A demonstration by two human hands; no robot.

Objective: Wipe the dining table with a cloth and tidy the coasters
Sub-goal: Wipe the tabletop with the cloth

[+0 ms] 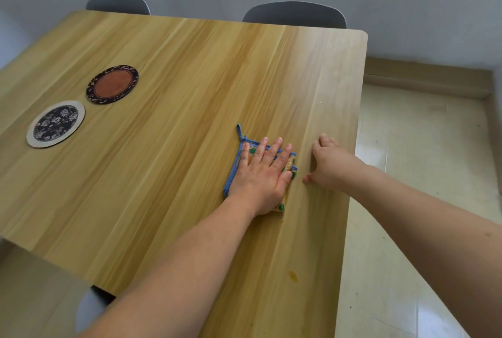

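One flat left hand (pixel 262 174) on cloth (pixel 236 163)

Left hand (pixel 260 174) flat, palm down, fingers (pixel 275 147) spread and extended forward, forearm bare, reaching in from lower left. Right hand (pixel 330 163) just beside it, knuckles up, fingers curled under, thumb out toward left hand, bare forearm from right.
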